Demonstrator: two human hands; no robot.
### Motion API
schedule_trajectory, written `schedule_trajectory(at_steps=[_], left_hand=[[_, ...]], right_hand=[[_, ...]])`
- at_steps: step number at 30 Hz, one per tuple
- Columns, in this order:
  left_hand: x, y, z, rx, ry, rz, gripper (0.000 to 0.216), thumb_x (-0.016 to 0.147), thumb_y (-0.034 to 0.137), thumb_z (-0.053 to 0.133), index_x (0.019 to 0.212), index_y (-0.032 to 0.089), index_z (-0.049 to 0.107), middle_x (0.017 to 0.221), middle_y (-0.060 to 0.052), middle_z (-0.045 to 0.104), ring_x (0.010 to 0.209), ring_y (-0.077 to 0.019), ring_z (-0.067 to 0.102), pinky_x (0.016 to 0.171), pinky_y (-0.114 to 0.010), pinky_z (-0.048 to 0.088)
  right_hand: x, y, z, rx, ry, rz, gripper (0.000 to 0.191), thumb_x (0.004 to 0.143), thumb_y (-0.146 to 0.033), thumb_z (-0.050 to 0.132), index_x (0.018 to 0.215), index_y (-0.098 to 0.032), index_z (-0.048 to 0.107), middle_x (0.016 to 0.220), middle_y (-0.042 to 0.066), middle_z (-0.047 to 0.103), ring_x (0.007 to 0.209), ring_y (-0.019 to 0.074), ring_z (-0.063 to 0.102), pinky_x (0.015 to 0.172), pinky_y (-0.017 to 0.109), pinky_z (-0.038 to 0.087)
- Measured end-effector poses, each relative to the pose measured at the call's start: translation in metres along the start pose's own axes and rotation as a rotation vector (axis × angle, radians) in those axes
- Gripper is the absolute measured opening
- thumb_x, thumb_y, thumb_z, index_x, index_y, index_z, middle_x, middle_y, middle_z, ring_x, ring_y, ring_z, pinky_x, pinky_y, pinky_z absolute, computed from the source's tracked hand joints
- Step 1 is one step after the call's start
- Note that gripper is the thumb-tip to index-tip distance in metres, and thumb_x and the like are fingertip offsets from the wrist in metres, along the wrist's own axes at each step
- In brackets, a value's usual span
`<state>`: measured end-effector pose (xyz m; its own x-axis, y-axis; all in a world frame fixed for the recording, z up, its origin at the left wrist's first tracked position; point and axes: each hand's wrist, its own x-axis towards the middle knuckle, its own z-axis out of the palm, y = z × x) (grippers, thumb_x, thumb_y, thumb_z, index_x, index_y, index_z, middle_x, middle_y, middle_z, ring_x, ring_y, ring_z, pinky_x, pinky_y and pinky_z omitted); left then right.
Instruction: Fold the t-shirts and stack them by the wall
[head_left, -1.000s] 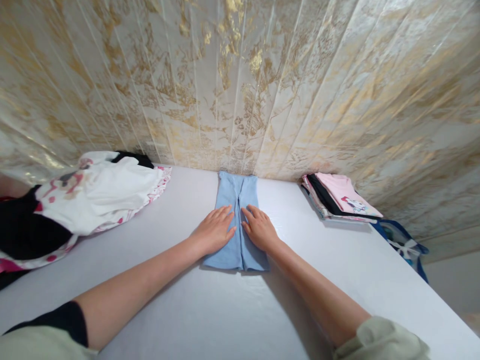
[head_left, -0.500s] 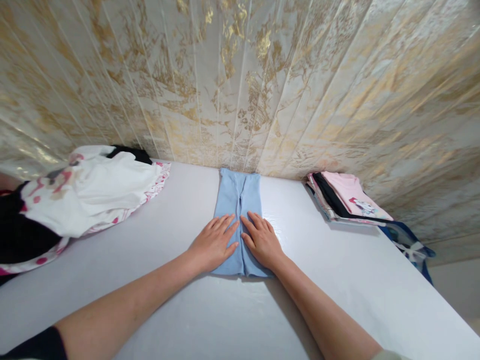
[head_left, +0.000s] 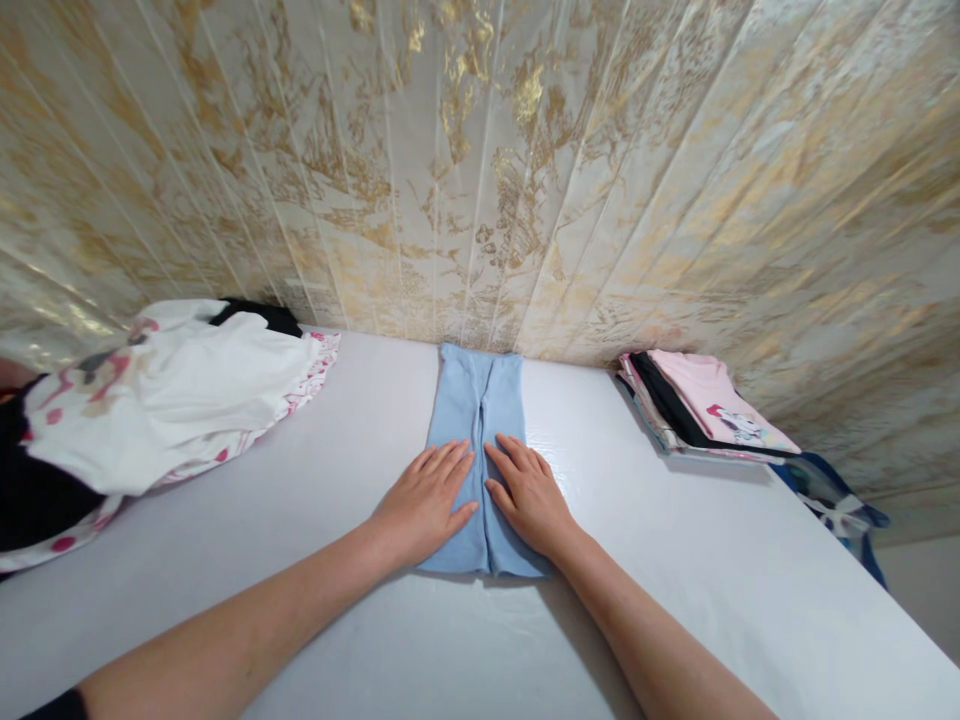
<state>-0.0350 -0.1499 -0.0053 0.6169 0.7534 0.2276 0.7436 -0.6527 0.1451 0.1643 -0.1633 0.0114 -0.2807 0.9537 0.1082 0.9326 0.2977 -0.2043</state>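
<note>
A light blue garment (head_left: 499, 395) lies flat on the white table, its two side parts meeting along a seam-like line down the middle. Its exact kind I cannot tell. My left hand (head_left: 429, 500) rests palm down on its left half, fingers stretched out. On the right half lies my right hand (head_left: 529, 490), also flat with fingers extended. Both hands press on the cloth without gripping it, and their palms hide parts of its lower half.
At the left lies a loose heap of white, pink and black clothes (head_left: 202, 385). A folded stack of clothes (head_left: 694, 400), pink on top, sits at the right edge of the white table (head_left: 360, 640). Beside it hangs something blue (head_left: 844, 510). A gold-patterned curtain (head_left: 465, 180) closes off the back.
The whole view has shifted slightly, so things sit a little lower in it. Both hands stay flat on the blue garment in nearly the same places.
</note>
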Motion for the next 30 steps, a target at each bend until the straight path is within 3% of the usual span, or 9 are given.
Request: schedule_trajectory(at_steps=[12,17,22,25,30], left_hand=[[-0.002,0.0,0.0,0.001,0.012,-0.005,0.056,0.096,0.045,0.041,0.144,0.016,0.041,0.153,-0.012,0.038,0.141,-0.0247,0.034,0.117,-0.043,0.024],[-0.002,-0.005,-0.001,-0.034,0.016,0.002,0.054,0.095,0.046,0.043,0.142,0.019,0.044,0.153,-0.011,0.039,0.141,-0.0251,0.035,0.116,-0.044,0.026],[0.005,-0.023,-0.026,-0.08,0.028,-0.222,0.037,0.096,0.035,0.042,0.128,0.021,0.055,0.135,-0.011,0.056,0.124,-0.0249,0.051,0.103,-0.041,0.042],[0.009,-0.03,-0.039,-0.081,-0.025,-0.347,0.032,0.094,0.028,0.044,0.121,0.019,0.057,0.113,-0.011,0.064,0.106,-0.0237,0.06,0.093,-0.037,0.046],[0.01,-0.026,-0.045,-0.111,-0.094,-0.346,0.037,0.091,0.024,0.049,0.127,0.015,0.052,0.107,-0.01,0.066,0.102,-0.0234,0.061,0.088,-0.034,0.046]], right_hand=[[-0.002,-0.001,-0.002,0.038,0.021,-0.012,0.048,0.095,-0.032,0.047,0.141,-0.022,0.046,0.149,0.009,0.042,0.139,0.0238,0.034,0.114,0.045,0.028],[-0.004,0.004,-0.005,0.122,0.082,-0.041,0.042,0.093,-0.027,0.048,0.135,-0.023,0.053,0.141,0.009,0.05,0.131,0.0213,0.045,0.11,0.04,0.035],[-0.006,0.017,-0.017,0.242,0.178,0.143,0.038,0.093,-0.023,0.042,0.128,-0.023,0.056,0.119,0.008,0.061,0.105,0.0184,0.061,0.091,0.03,0.048],[-0.006,0.019,-0.022,0.211,0.13,0.226,0.038,0.092,-0.023,0.044,0.127,-0.022,0.055,0.107,0.007,0.063,0.088,0.0172,0.064,0.078,0.026,0.048],[-0.008,0.012,-0.027,0.077,0.005,0.272,0.04,0.091,-0.025,0.047,0.131,-0.024,0.052,0.103,0.006,0.065,0.08,0.0168,0.064,0.07,0.025,0.043]])
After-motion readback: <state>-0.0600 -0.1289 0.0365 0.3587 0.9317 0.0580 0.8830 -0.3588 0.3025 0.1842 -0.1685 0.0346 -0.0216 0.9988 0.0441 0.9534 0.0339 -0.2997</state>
